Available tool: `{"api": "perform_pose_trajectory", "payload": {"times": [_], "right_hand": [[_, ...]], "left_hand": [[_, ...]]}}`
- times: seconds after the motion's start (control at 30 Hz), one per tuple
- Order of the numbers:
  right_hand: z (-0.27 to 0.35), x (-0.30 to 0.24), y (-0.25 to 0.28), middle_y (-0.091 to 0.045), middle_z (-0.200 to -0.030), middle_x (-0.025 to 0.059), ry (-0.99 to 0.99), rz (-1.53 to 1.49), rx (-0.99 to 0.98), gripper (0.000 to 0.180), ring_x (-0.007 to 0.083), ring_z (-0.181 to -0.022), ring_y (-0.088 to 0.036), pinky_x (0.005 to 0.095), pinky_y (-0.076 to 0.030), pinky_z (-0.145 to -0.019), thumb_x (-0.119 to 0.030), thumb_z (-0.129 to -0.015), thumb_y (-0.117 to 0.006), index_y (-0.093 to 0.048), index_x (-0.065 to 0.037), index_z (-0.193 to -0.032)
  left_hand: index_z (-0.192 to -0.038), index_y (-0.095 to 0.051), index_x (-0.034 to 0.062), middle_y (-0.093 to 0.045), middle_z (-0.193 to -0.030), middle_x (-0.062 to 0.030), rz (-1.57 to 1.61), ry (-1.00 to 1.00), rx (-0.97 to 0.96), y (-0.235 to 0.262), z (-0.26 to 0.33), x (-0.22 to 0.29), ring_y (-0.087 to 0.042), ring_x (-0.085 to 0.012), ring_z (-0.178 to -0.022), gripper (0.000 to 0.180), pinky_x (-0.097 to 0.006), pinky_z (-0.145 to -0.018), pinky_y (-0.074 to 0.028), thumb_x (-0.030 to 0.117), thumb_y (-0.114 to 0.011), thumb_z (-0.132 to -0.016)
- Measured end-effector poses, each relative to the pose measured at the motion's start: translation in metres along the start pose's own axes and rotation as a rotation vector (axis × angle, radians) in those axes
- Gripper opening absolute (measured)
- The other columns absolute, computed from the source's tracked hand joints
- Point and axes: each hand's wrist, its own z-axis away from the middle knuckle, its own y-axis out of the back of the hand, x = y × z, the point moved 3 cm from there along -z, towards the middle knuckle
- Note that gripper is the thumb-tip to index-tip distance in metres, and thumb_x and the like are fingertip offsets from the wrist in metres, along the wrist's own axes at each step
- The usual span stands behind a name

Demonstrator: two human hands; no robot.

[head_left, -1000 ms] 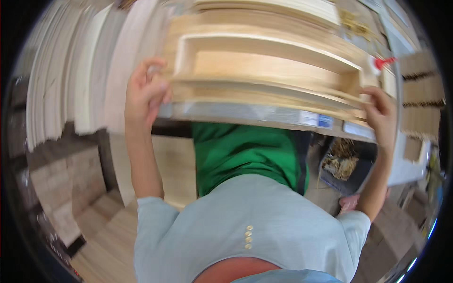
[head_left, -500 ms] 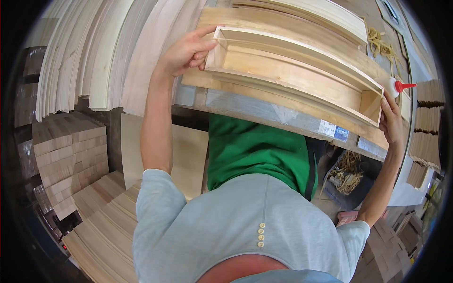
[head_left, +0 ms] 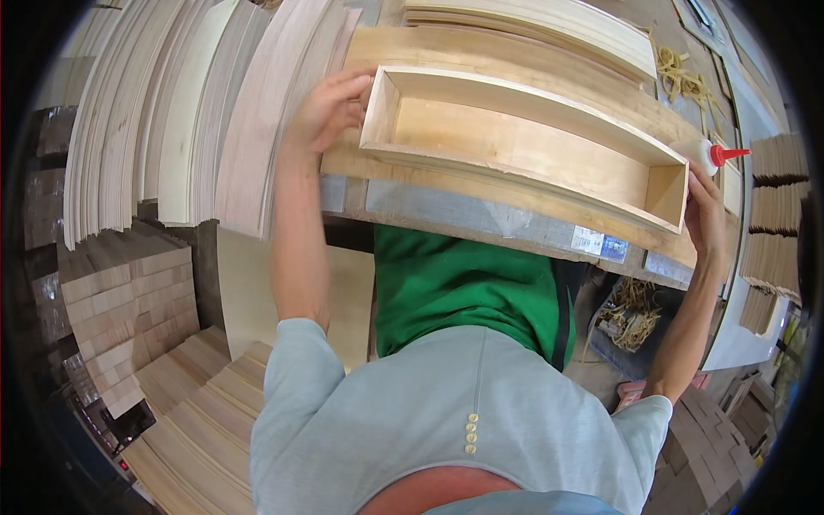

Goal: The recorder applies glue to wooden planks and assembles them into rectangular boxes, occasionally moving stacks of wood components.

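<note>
A long, shallow open wooden box lies on a wooden board on the workbench. My left hand grips the box's left end wall. My right hand presses against its right end. A white glue bottle with a red cap lies just behind my right hand, beside the box's right corner.
Stacks of thin wooden boards lean at the left; more slats lie behind the box. Piles of small wooden blocks sit lower left and at the right edge. A bin of shavings stands under the bench.
The view has tilted down, so the box now shows from above. My left hand moved from under the board's edge to the box's left end; my right hand stays at the right end.
</note>
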Motion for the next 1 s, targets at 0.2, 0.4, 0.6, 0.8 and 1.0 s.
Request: {"api": "perform_pose_trajectory", "payload": {"times": [0.2, 0.4, 0.6, 0.8, 1.0], "right_hand": [[0.024, -0.025, -0.031, -0.061, -0.104, 0.0009, 0.092, 0.441, 0.156, 0.039, 0.0045, -0.087, -0.051, 0.0209, -0.041, -0.075, -0.027, -0.096, -0.053, -0.056, -0.001, -0.126], [0.02, -0.02, -0.034, -0.061, -0.11, 0.0038, 0.178, 0.542, 0.265, 0.04, 0.0105, -0.102, -0.052, 0.0227, -0.037, -0.09, -0.029, -0.095, -0.056, -0.059, 0.002, -0.121], [0.017, -0.017, -0.028, -0.059, -0.087, -0.0021, 0.252, 0.577, 0.31, 0.036, 0.007, -0.08, -0.05, 0.0225, -0.04, -0.071, -0.03, -0.093, -0.058, -0.064, 0.001, -0.11], [0.007, -0.023, -0.032, -0.056, -0.072, -0.0027, 0.16, 0.606, 0.255, 0.035, 0.0031, -0.065, -0.045, 0.0231, -0.034, -0.053, -0.031, -0.089, -0.061, -0.067, 0.001, -0.101], [0.024, -0.033, -0.032, -0.055, -0.119, 0.0189, 0.37, 0.926, 0.235, 0.076, 0.0287, -0.106, -0.055, 0.038, -0.046, -0.086, -0.048, -0.078, -0.07, -0.044, -0.007, -0.136]], "left_hand": [[-0.12, -0.06, 0.0014, -0.067, -0.094, -0.0071, -0.523, -0.219, 0.199, -0.002, 0.009, 0.016, -0.062, -0.0127, -0.085, 0.041, -0.026, -0.074, -0.05, 0.029, -0.061, -0.089], [-0.108, -0.067, -0.0016, -0.07, -0.09, -0.0082, -0.883, -0.246, 0.395, -0.039, 0.006, 0.028, -0.063, -0.012, -0.081, 0.033, -0.024, -0.072, -0.048, 0.023, -0.066, -0.086], [-0.096, -0.069, 0.0, -0.069, -0.08, -0.0159, -1.166, -0.4, 0.532, -0.054, 0.004, 0.028, -0.067, -0.0197, -0.071, 0.029, -0.032, -0.066, -0.05, 0.026, -0.066, -0.083], [-0.101, -0.067, 0.001, -0.069, -0.085, -0.0142, -1.085, -0.355, 0.474, -0.037, 0.007, 0.022, -0.067, -0.0189, -0.08, 0.028, -0.032, -0.069, -0.049, 0.025, -0.063, -0.088], [-0.135, -0.044, 0.0016, -0.052, -0.128, -0.0147, -1.348, -0.479, 0.272, -0.061, 0.014, 0.034, -0.048, -0.0222, -0.119, 0.063, -0.032, -0.098, -0.039, 0.024, -0.068, -0.082]]}}
